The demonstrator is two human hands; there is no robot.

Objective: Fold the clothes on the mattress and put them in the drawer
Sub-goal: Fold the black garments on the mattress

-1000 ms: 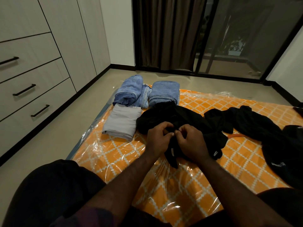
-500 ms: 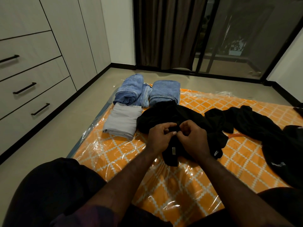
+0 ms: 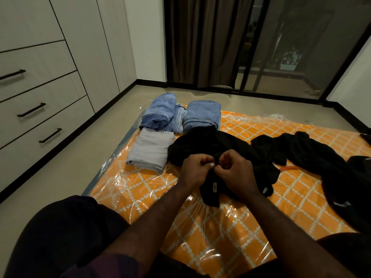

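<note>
Kneeling at the near edge of the mattress (image 3: 230, 227), the person has both hands together on a crumpled black garment (image 3: 224, 145): left hand (image 3: 195, 171) and right hand (image 3: 237, 174) each have a tight grip, fingers curled, pinching a bunch of its cloth between them. That piece looks only begun. Just beyond it, toward the mattress's far left corner, a folded grey piece (image 3: 150, 151) and folded blue jeans (image 3: 180, 115) already wait. To the right more black clothes (image 3: 321, 157) lie unfolded. Nothing seems put away yet; the drawers (image 3: 40, 97), left of the mattress across bare floor, are closed. Past the mattress hang dark curtains (image 3: 200, 41) beside a glass door (image 3: 297, 47).
</note>
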